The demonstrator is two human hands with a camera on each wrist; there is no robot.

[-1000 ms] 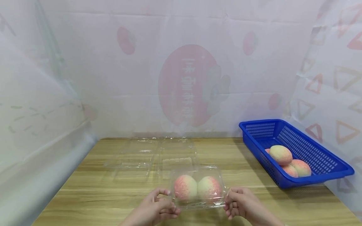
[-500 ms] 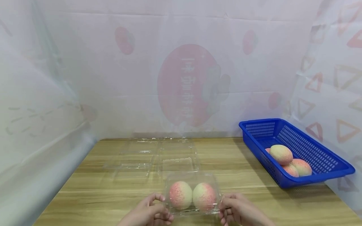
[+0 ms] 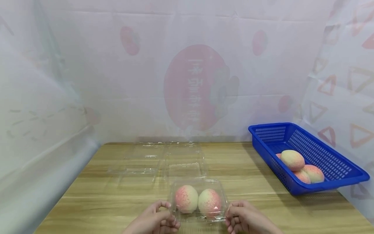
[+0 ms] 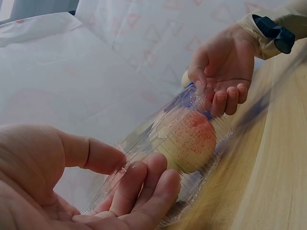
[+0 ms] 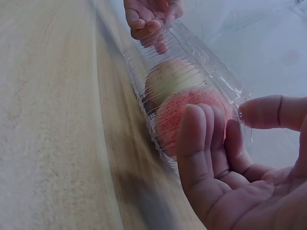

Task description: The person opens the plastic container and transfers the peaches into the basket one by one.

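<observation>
Two pink-and-cream peaches [image 3: 186, 199] sit side by side inside a closed, clear plastic clamshell box [image 3: 201, 184] at the front of the table. My left hand [image 3: 156, 218] pinches the box's left edge between thumb and fingers. At the opposite edge, my right hand [image 3: 246, 217] pinches the rim the same way. The left wrist view has one peach [image 4: 189, 139] showing through the clear ribbed wall, beyond my left fingers. In the right wrist view, the thumb and index finger of my right hand [image 5: 240, 167] meet at the box's rim.
Two clear plastic boxes [image 3: 140, 170] [image 3: 184, 165] stand behind the held one on the wooden table [image 3: 96, 201]. A blue perforated basket [image 3: 270, 167] with several peaches [image 3: 292, 160] is on the right. White printed cloth [image 3: 146, 74] hangs at the back and sides.
Both hands and the box of peaches have moved slightly toward me and to the left, mostly in the first half second. The grip on both edges is kept.
</observation>
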